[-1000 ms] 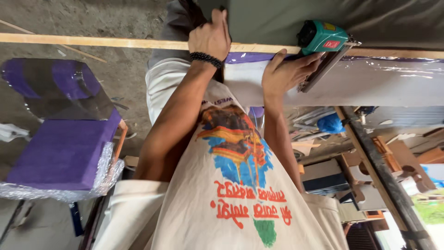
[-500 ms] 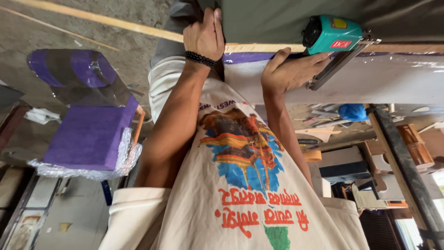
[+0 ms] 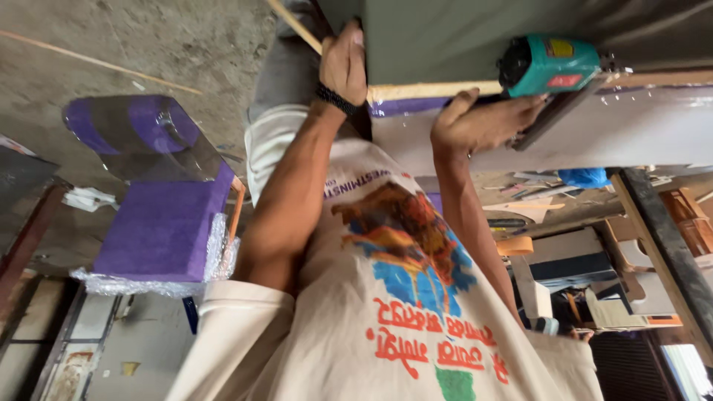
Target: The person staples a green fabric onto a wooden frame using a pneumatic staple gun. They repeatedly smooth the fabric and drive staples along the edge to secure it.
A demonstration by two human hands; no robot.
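I am gripping the teal power tool with my right hand, fingers curled under its dark body and closed around it. A small yellow square label and a red rectangular one are sitting on its casing, above my knuckles. Its long axis is running slantwise, the dark lower end just beside my fingertips. My left hand, wearing a black wrist band, is pressing flat with fingers together on the corner of the grey-green panel, touching the pale wooden strip that is running between my two hands. Well away from my left hand, a purple cushioned seat in clear plastic wrap is lying on the floor.
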